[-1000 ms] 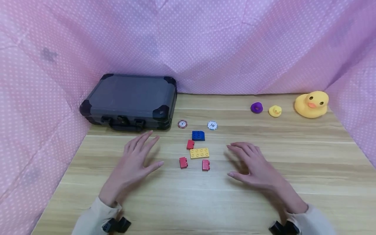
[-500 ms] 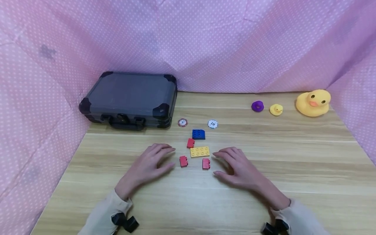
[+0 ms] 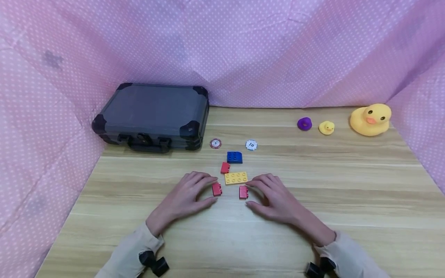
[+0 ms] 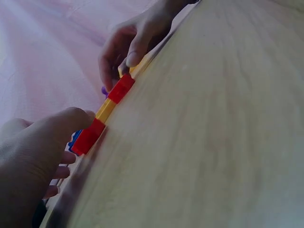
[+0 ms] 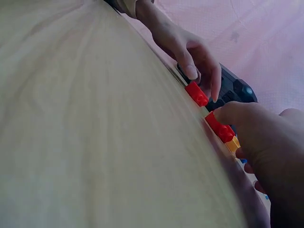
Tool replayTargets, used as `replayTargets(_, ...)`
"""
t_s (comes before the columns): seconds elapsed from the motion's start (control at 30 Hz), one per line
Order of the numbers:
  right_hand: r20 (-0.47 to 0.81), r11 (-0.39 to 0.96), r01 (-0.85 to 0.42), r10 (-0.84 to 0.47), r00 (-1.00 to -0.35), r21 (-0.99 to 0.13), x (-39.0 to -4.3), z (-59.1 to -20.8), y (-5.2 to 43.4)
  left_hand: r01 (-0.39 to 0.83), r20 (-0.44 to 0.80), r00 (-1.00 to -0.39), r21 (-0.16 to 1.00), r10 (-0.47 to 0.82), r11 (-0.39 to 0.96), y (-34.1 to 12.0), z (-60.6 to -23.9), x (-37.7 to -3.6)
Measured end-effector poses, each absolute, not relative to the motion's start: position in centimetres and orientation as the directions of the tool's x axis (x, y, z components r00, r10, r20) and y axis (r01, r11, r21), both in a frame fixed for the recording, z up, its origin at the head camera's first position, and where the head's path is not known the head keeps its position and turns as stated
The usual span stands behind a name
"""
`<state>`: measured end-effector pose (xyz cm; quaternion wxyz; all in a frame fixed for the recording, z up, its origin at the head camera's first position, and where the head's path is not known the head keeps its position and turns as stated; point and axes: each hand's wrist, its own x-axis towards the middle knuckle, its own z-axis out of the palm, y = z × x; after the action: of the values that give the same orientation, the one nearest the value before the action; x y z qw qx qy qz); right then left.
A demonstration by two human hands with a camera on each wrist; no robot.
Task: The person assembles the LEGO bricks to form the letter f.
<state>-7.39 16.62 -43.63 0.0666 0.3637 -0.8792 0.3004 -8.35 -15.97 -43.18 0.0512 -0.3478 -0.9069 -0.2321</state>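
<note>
Worktop (image 3: 347, 193): we find a wood-grain surface walled on three sides by pink dotted cloth (image 3: 278, 50); everything lies within arm's reach of the person.
Case (image 3: 153, 116): dark, closed, lying flat at ten o'clock from the bricks, handle toward the person.
Large duck (image 3: 371, 119): at two o'clock in the far corner, with a small duck (image 3: 326, 127) and a purple ring (image 3: 304, 124) in a row beside it, well apart from the hands.
Left hand (image 3: 185, 197): fingers curled, thumb and fingertips closing on the left red brick (image 3: 217, 189); we judge this a pinch, since the wrist view shows a fingertip on the brick's end.
Right hand (image 3: 274, 199): mirrored, fingertips pinching the right red brick (image 3: 243, 192).
Yellow plate (image 3: 236, 178): flat, studs up, just beyond and between the two held bricks, at twelve o'clock from them.
Blue brick (image 3: 234, 157): further out at twelve o'clock; a third red brick (image 3: 225, 167) sits just beside the plate's far left corner.
Chips (image 3: 215, 143): two tokens, one red-rimmed, one white (image 3: 251, 145), near the case's front corner.
</note>
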Motion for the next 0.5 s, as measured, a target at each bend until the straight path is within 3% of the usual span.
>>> replayTargets(0.5,0.387,0.539,-0.695,-0.581,-0.716,-0.477,-7.55,-43.92,15.6,0.666,0.264,-0.743,0.37,0.614,0.647,-14.9,-43.08,-8.43)
